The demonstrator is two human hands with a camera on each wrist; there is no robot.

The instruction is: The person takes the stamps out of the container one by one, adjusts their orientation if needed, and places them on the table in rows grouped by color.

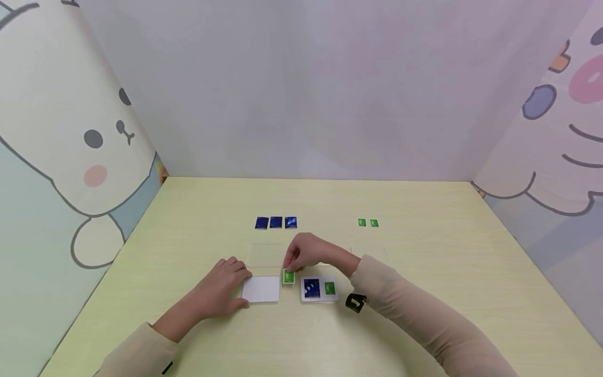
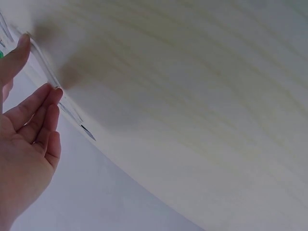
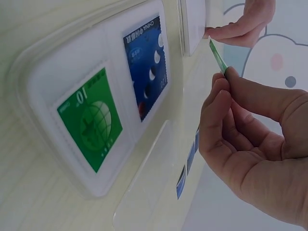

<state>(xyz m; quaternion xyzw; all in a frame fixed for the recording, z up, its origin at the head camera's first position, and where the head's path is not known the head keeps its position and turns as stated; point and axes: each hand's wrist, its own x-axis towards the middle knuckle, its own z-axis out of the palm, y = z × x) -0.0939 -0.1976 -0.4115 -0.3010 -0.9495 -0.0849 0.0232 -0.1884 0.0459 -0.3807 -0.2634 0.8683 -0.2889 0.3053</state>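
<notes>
My right hand (image 1: 305, 252) pinches a small green stamp (image 1: 289, 278) between thumb and fingertips, just right of a blank white card (image 1: 261, 289). The right wrist view shows that stamp (image 3: 218, 57) nearly edge-on. At the white card's left end is my left hand (image 1: 218, 290), thumb at the near corner and fingers at the far corner, holding it against the table. Right of the green stamp lies a second white card (image 1: 320, 299) in a clear case, bearing a dark blue moon-phase stamp (image 1: 312, 288) and a green globe stamp (image 1: 330, 288).
Three blue stamps (image 1: 276, 222) lie in a row farther back on the pale wood table (image 1: 424, 230). Two small green stamps (image 1: 368, 222) lie to their right. A clear plastic lid (image 1: 265, 255) sits behind the blank card. Cartoon-printed cloth walls (image 1: 301, 104) stand around the table.
</notes>
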